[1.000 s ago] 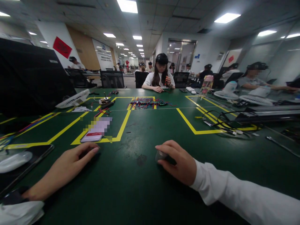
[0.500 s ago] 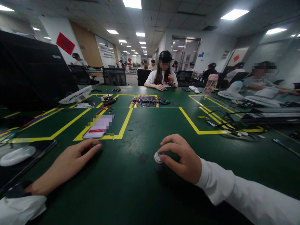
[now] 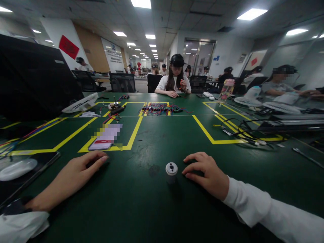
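Observation:
A small silver cylinder (image 3: 171,171) with a pale round top and dark marks at its centre, much like a small motor, stands upright on the green table (image 3: 141,206). Just to its right is my right hand (image 3: 206,173), open, fingers apart and slightly bent, touching nothing but perhaps the tabletop. My left hand (image 3: 83,167) rests on the table at the left, open and loosely curved, with nothing in it. Right beyond its fingertips lies a phone (image 3: 105,137) with a partly blurred screen.
A bundle of wired circuit boards (image 3: 162,108) lies at the far middle. Black cables (image 3: 243,131) and a metal rod (image 3: 307,157) are on the right. A white mouse (image 3: 19,169) sits on a dark pad at left. Across the table sits a co-worker (image 3: 174,82).
My right hand has let go of the small cylinder and moved a little to the right. The cylinder stands where it was; my left hand has stayed in place.

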### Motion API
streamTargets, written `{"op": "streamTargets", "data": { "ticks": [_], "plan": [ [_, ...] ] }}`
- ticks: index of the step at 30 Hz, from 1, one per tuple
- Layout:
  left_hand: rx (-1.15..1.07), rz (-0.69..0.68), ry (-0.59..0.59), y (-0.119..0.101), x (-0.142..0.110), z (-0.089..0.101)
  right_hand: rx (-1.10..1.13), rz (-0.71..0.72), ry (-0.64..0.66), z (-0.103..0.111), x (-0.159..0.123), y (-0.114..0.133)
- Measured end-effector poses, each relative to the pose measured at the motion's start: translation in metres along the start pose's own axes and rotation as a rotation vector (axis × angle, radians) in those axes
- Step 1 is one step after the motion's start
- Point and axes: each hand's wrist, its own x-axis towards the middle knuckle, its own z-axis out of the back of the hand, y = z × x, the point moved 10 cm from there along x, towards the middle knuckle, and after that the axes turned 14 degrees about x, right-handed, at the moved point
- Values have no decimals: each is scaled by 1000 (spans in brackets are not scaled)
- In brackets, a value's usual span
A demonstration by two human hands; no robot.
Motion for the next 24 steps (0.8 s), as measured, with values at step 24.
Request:
{"op": "streamTargets", "data": {
  "ticks": [24],
  "plan": [
    [-22, 4, 50, 6, 0, -8, -101, -150, -762, 177, -69, -85]
  ]
}}
